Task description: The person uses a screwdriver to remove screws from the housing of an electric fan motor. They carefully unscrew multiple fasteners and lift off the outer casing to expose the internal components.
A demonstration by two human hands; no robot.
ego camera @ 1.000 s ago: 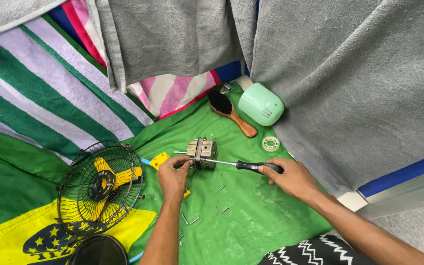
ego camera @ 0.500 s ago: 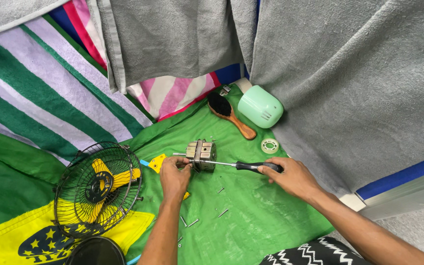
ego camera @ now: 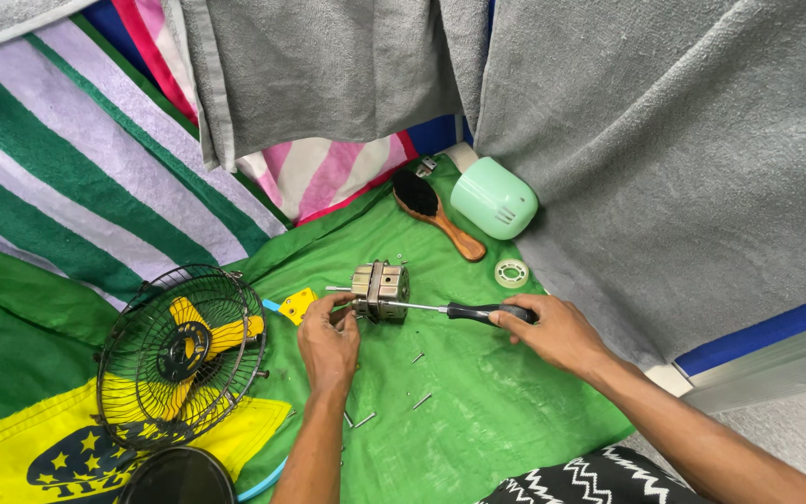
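At the far left a black wire fan guard (ego camera: 179, 355) with yellow blades inside lies on a green and yellow cloth (ego camera: 478, 411), and a dark round part (ego camera: 179, 478) sits just below it at the bottom edge. A small yellow plastic piece (ego camera: 298, 304) lies beside the guard's right rim. The left hand (ego camera: 328, 338) is closed with its fingertips pinched at the left side of the small metal fan motor (ego camera: 381, 289), which rests on the green cloth near the middle. A few loose screws (ego camera: 422, 400) lie scattered on the cloth below the motor. The screwdriver (ego camera: 440, 309) lies nearly level, its thin shaft reaching the motor and its black handle gripped in the right hand (ego camera: 557, 331), which is closed around it. Behind these a wooden brush (ego camera: 436, 219) with dark bristles lies beside a mint green housing (ego camera: 493, 198), and a small roll of tape (ego camera: 511, 273) lies near the grey towel (ego camera: 683, 149) on the right.
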